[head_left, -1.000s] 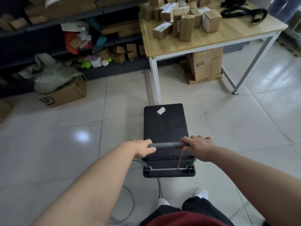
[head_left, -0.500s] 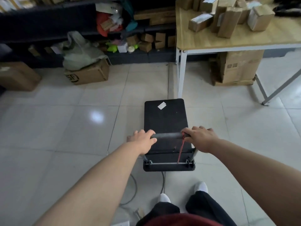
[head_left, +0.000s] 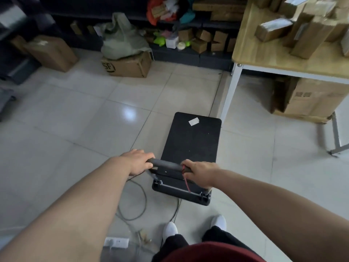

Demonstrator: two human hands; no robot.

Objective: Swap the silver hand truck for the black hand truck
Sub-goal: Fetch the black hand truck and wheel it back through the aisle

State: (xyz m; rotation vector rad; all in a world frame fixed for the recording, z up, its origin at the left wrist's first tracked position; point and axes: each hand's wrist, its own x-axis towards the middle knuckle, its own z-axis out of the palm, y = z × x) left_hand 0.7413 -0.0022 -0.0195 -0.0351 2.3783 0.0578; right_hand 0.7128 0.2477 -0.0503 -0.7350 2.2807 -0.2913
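A stockroom: cardboard boxes (head_left: 128, 66) fill dark shelving (head_left: 198, 25) and a packing table (head_left: 283, 59).

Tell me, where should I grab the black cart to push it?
Grab the black hand truck by its padded handle bar, coming from the rear end nearest the feet. The bar runs crosswise above the flat deck, leaving room for one hand at each end, just as the left hand and right hand wrap it here.

The tiled floor (head_left: 75, 114) carries the black truck (head_left: 190, 140) at centre, cables (head_left: 139, 201) and a power strip (head_left: 116, 242) near, cartons (head_left: 130, 66) far left. Far right, the counter (head_left: 264, 59) holds small boxes (head_left: 273, 31).
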